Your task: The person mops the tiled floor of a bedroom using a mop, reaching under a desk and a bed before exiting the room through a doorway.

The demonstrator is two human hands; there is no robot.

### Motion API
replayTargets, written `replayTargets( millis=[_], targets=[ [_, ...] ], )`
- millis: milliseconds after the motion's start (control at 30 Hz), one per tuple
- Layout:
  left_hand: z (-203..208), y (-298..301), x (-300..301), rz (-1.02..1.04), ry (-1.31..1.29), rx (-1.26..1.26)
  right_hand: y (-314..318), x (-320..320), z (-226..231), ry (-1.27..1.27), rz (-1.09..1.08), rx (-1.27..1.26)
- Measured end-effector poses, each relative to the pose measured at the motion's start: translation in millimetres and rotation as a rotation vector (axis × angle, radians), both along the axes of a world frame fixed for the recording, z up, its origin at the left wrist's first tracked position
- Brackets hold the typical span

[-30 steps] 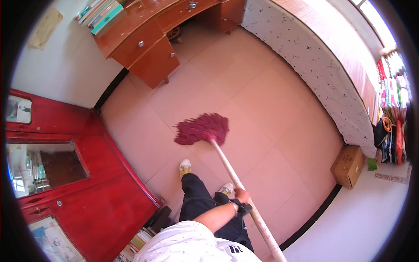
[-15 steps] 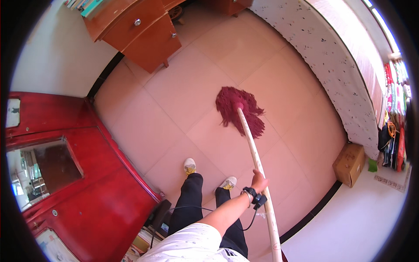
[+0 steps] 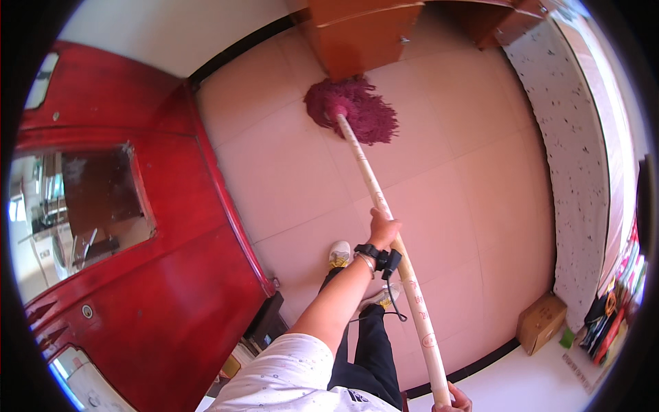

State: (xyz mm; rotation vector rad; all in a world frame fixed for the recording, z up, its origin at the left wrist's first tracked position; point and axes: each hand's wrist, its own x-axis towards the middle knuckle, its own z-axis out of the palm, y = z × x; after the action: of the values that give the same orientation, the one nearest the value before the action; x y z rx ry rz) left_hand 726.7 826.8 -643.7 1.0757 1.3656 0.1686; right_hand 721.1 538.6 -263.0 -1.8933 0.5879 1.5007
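A mop (image 3: 367, 113) with dark red strands rests on the tiled floor, its head close to the leg end of an orange-brown desk. Its long pale handle runs down toward me on a slant. My left hand (image 3: 384, 228), with a black strap device and a bracelet at the wrist, is closed round the middle of the handle. Lower down, near the bottom edge, my right hand (image 3: 457, 398) is wrapped round the handle's upper end; part of that hand is cut off by the picture's edge.
A red wooden cabinet (image 3: 178, 268) with a mirror panel lines the left side. The desk (image 3: 364, 34) stands ahead. A bed with a patterned hanging cover (image 3: 576, 137) runs along the right, with a cardboard box (image 3: 541, 323) at its near end. A cable hangs from my left wrist.
The mop head has moved ahead and left, up to the desk. My left hand went forward with it, and my right hand has come into sight. My view has turned and my feet have shifted.
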Motion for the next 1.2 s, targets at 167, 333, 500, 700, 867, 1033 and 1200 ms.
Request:
replayTargets(
  millis=[167, 333, 500, 700, 867, 1033, 1200],
  targets=[
    [-34.8, 51.9, -87.6, 0.227, 0.071, -0.034, 41.4, 7.8, -22.3, 0.098, 0.08, 0.124],
    [-26.9, 57.5, -168.3, 0.388, 0.037, -0.263, 58.4, 3.6, -32.5, 0.126, 0.3, 0.14],
    [-54.4, -27.3, -248.0, 0.545, 0.073, -0.321, 6.0, -5.9, -25.8, 0.14, 0.422, 0.265],
    [4.8, -175.4, -224.5, 0.59, 0.152, -0.461, -122.9, -6.2, 8.0, 0.027, 0.511, 0.211],
    [28.3, -312.0, -186.2, 0.405, 0.14, -0.424, -279.9, -23.8, 41.3, -0.147, 0.428, 0.172],
    [9.5, -467.6, -141.2, 0.106, 0.159, -0.448, -398.2, -54.9, 110.2, -0.122, 0.133, -0.061],
    [36.0, -594.8, -109.3, -0.213, 0.107, -0.49, -488.0, -116.3, 148.9, -0.109, 0.575, -0.434]
  ],
)
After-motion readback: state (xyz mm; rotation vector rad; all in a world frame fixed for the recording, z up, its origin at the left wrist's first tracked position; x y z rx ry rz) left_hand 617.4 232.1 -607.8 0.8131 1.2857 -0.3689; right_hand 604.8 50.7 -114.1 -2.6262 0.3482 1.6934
